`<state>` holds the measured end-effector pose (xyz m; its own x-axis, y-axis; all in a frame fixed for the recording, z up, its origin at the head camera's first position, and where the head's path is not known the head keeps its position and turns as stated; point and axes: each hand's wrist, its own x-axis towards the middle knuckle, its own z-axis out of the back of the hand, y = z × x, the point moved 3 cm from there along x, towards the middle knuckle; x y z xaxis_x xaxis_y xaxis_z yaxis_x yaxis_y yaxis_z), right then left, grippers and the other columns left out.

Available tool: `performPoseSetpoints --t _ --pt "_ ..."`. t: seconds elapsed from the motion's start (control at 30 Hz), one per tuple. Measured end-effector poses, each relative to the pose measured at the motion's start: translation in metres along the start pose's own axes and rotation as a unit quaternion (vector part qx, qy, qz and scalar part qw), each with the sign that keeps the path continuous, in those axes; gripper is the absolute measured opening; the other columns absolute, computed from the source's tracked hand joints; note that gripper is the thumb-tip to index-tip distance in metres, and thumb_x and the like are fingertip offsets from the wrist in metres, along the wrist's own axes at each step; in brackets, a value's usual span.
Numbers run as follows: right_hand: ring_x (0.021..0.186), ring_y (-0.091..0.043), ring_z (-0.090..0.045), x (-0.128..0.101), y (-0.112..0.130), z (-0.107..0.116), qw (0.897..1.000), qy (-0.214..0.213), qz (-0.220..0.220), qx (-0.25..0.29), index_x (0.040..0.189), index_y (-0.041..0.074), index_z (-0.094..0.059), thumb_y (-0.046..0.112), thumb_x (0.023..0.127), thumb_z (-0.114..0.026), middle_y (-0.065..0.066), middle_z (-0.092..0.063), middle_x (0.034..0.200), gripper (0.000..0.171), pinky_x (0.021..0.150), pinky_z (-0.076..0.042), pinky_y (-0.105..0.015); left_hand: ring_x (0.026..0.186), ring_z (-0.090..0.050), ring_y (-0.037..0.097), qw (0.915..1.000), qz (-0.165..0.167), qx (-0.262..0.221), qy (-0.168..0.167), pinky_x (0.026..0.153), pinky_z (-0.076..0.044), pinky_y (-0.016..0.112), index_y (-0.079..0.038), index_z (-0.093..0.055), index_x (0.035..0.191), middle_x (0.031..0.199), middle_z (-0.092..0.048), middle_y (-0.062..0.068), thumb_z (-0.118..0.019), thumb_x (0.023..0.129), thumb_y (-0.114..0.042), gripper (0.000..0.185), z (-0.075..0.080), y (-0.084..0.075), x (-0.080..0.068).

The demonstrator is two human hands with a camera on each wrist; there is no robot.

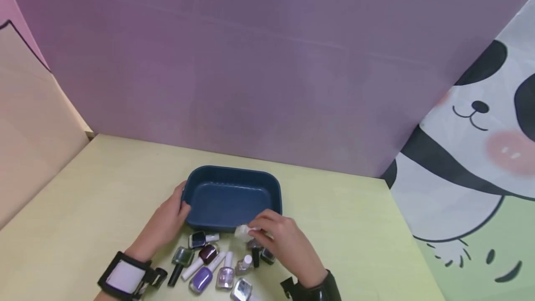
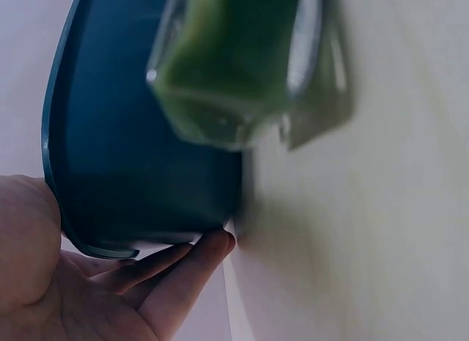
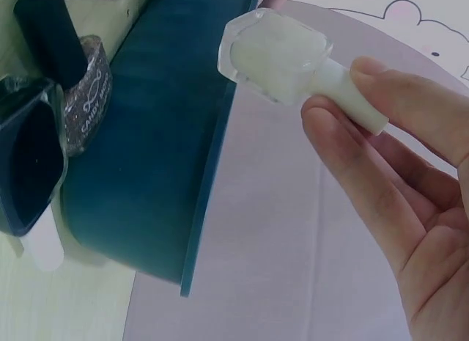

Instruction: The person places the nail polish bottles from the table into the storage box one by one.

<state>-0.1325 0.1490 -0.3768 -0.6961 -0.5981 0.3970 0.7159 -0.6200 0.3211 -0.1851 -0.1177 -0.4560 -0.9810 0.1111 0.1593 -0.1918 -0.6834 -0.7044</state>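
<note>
My right hand point(image 1: 286, 240) pinches the cap of a white nail polish bottle point(image 3: 275, 55) between thumb and fingers. The bottle is raised at the near rim of a dark blue plastic tub point(image 1: 231, 230), toward its right end. My left hand point(image 1: 169, 212) holds the tub's left end; in the left wrist view its fingers point(image 2: 183, 282) lie along the end wall. Several nail polish bottles lie or stand just in front of the tub, among them a green one point(image 1: 183, 256), a purple one point(image 1: 201, 279) and a dark red one point(image 1: 208, 253).
More bottles nearby include a dark blue one point(image 1: 197, 239), a glittery lilac one point(image 1: 225, 277) and a silver one point(image 1: 241, 289). The pale yellow table point(image 1: 347, 226) meets a purple backdrop point(image 1: 251, 82) behind the tub. A panda-printed cloth point(image 1: 455, 217) hangs at the right.
</note>
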Motion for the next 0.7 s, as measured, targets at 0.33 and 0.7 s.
performPoseSetpoints --t 0.33,0.7 --pt "0.077 -0.001 -0.063 -0.003 -0.006 0.009 0.999 -0.028 -0.018 0.014 0.095 0.012 -0.075 0.008 0.084 -0.077 0.005 -0.067 0.095 0.011 0.068 -0.049 -0.009 0.065 -0.047 0.018 0.9999 0.0 -0.007 0.008 0.062 -0.042 0.034 0.012 -0.023 0.15 0.077 -0.051 0.007 -0.048 0.097 -0.006 0.061 0.0 -0.001 0.0" --pt "0.077 -0.001 -0.062 -0.004 -0.014 0.016 0.997 -0.066 -0.035 0.006 0.095 0.012 -0.075 0.009 0.085 -0.076 0.006 -0.067 0.096 0.011 0.068 -0.05 -0.011 0.07 -0.049 0.018 0.9999 0.001 -0.008 0.011 0.066 -0.043 0.035 0.011 -0.023 0.15 0.081 -0.053 0.007 -0.048 0.097 -0.006 0.062 0.001 -0.001 0.0"
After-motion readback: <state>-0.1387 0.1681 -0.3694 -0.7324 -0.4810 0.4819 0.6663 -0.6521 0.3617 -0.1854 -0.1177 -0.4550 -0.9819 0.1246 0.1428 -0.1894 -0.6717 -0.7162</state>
